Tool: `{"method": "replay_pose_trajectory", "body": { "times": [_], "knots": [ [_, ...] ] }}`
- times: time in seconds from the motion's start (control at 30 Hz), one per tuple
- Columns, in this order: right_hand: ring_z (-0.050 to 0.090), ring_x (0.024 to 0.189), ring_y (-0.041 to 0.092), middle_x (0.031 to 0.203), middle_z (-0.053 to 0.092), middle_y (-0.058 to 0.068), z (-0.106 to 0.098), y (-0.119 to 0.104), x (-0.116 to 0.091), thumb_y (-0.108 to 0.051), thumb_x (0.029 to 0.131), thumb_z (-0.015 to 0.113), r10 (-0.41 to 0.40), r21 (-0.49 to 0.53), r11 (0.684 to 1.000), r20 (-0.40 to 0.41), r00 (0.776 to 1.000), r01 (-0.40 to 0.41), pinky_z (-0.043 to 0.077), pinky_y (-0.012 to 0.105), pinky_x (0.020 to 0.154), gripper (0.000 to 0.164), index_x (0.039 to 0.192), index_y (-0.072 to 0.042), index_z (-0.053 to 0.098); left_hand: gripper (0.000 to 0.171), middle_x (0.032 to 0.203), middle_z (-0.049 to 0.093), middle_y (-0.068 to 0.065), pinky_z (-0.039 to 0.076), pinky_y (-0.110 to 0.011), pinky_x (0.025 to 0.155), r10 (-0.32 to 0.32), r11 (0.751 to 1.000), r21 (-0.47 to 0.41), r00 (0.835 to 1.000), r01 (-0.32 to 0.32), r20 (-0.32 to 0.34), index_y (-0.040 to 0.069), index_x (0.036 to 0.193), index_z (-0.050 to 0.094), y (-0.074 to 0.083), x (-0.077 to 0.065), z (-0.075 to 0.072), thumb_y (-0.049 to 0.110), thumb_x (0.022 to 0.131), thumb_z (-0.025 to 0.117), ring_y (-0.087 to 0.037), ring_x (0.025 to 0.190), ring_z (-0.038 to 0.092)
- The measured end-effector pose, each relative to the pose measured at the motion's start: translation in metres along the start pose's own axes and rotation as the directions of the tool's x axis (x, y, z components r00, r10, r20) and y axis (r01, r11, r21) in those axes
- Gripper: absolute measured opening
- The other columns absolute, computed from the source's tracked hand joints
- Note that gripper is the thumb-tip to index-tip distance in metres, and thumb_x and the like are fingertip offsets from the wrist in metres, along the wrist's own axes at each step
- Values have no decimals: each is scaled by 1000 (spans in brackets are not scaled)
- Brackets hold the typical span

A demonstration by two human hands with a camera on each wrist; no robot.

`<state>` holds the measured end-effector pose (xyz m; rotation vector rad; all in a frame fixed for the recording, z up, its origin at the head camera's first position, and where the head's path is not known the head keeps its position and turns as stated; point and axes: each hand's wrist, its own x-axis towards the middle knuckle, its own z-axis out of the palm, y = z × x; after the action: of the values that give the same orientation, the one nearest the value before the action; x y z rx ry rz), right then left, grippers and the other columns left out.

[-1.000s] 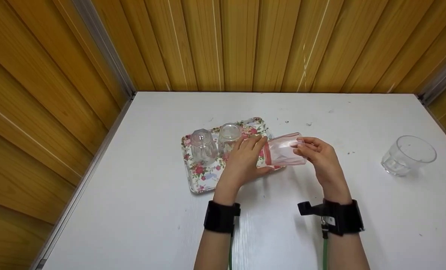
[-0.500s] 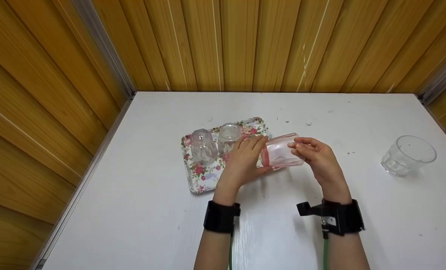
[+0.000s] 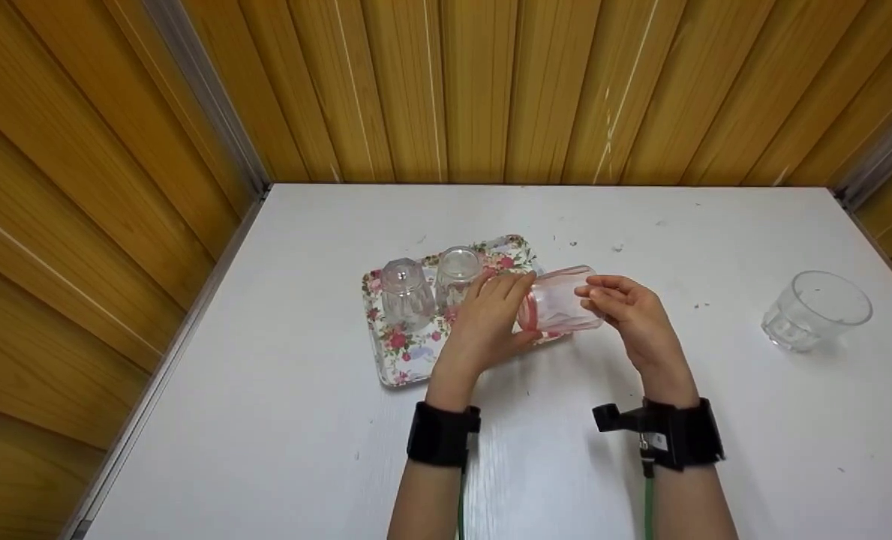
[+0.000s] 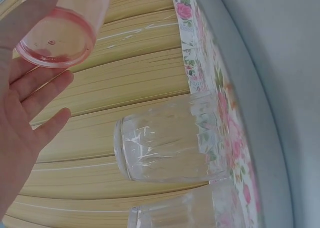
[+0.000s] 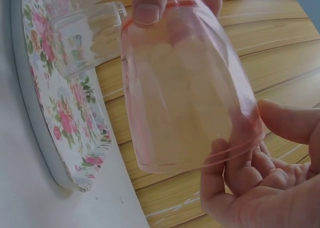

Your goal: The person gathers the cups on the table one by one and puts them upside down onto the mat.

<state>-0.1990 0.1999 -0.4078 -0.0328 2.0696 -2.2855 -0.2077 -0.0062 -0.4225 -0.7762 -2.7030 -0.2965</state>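
A pink clear tumbler (image 3: 566, 304) lies on its side in the air between both hands, above the tray's right part. My left hand (image 3: 485, 322) grips its thick red-tinted base, thumb on the near side and fingers on the far side. At the rim, my right hand (image 3: 633, 311) holds the tumbler with thumb and curled fingers, some fingertips showing through the wall in the right wrist view. Two clear tumblers, a faceted one (image 3: 406, 296) and another glass (image 3: 457, 274), stand upside down on the floral tray (image 3: 408, 364). The left hand partly covers the second glass.
A clear glass (image 3: 809, 315) stands upright at the far right of the white table (image 3: 265, 435). Small dark specks lie on the tabletop. Wood-patterned panels (image 3: 491, 90) rise behind and at the left. Each wrist wears a black strap with a green cable.
The pink tumbler has shifted slightly left and turned a little between the hands. My right hand has moved slightly left with it; its fingers have shifted on the rim. The left hand barely moves.
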Motion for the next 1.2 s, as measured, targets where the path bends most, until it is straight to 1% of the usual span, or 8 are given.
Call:
{"method": "replay_pose_trajectory", "body": {
  "times": [0.17,0.33,0.57,0.73,1.0,1.13,1.2],
  "knots": [
    [63,78,1,82,67,-12,2,1,1,-6,91,52,8,-66,998,-14,1000,-9,49,15,75,38,120,16,40,75,129,50,1,20,-35,112,7,1000,18,1000,-6,-18,15,136,40,0,0,0,47,74,69,-15,123,43],
    [63,77,2,81,66,-14,2,2,2,-7,91,51,16,-116,993,-21,1000,-18,48,14,73,38,121,15,40,74,128,51,1,23,-36,111,17,1000,24,999,-16,-40,15,135,41,0,0,0,46,74,69,-15,122,44],
    [62,79,1,81,64,-15,3,7,4,-6,93,48,23,-172,985,-17,1000,-25,48,15,78,37,122,15,40,73,127,51,0,22,-35,111,23,999,42,998,-21,-53,13,135,41,-1,-1,1,42,75,70,-15,121,44],
    [61,80,0,82,64,-14,4,10,5,-7,93,47,35,-186,982,-14,999,-37,48,16,80,38,122,16,39,71,127,52,-1,25,-36,110,32,998,53,997,-29,-74,13,135,41,-1,-1,2,39,75,70,-16,120,45],
    [60,79,-1,84,64,-13,3,14,8,-8,93,47,44,-235,971,-21,999,-47,47,16,80,37,122,15,41,70,127,51,0,25,-36,110,31,998,64,997,-26,-66,13,135,42,-2,0,2,37,75,70,-16,120,45],
    [59,79,-2,84,64,-13,3,16,9,-10,94,47,57,-258,964,-26,998,-62,47,15,79,38,122,14,42,70,128,51,-1,25,-36,110,29,997,67,998,-25,-61,12,135,42,-1,0,1,37,76,70,-16,121,44],
    [59,78,-2,84,64,-13,2,17,9,-11,93,48,72,-282,956,-41,997,-81,45,17,79,39,123,13,42,70,128,51,-1,25,-36,110,34,997,68,997,-29,-62,12,135,42,-2,0,1,37,76,70,-16,121,44]
  ]
}}
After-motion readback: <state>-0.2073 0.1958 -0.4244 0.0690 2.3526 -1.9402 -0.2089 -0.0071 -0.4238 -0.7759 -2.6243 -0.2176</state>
